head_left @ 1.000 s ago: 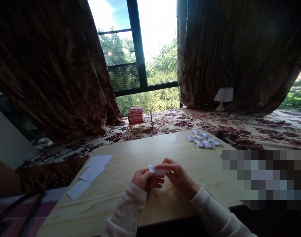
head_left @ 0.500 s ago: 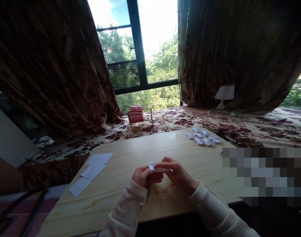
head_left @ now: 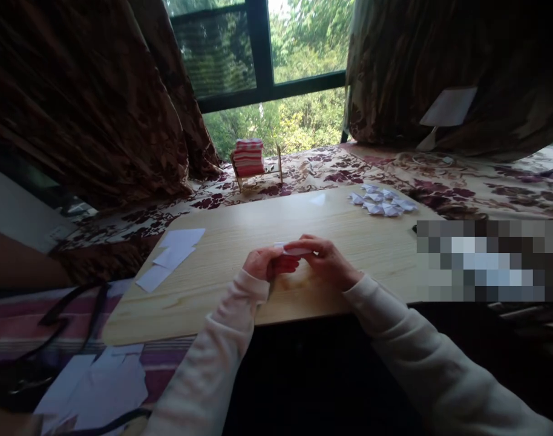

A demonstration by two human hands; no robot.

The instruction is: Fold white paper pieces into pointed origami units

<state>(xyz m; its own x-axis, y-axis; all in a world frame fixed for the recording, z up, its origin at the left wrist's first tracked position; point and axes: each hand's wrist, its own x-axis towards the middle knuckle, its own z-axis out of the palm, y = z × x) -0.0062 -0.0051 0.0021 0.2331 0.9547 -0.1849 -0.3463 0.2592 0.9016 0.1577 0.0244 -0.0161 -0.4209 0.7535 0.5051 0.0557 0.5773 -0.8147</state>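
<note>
Above the near part of the pale wooden table [head_left: 231,242], a small folded piece of white paper [head_left: 297,251] is held between my two hands. My left hand [head_left: 264,263] pinches its left end with thumb and fingers. On its other end, the fingers of my right hand [head_left: 324,257] are closed along the upper edge. Much of the paper is hidden by the fingers. A few flat white paper sheets [head_left: 174,257] overlap at the table's left side. Several folded white paper pieces [head_left: 383,201] form a cluster at the far right.
More loose white papers [head_left: 104,384] lie on the striped cloth at the lower left, near a black strap [head_left: 72,303]. Beyond the table are a small stand with folded red-and-white cloths [head_left: 249,158] and a white lamp [head_left: 446,109]. A blurred patch covers the right.
The view has tilted down, so the table sits higher and papers at the lower left now show. The paper in my hands is turned more edge-on, with both hands still gripping it.
</note>
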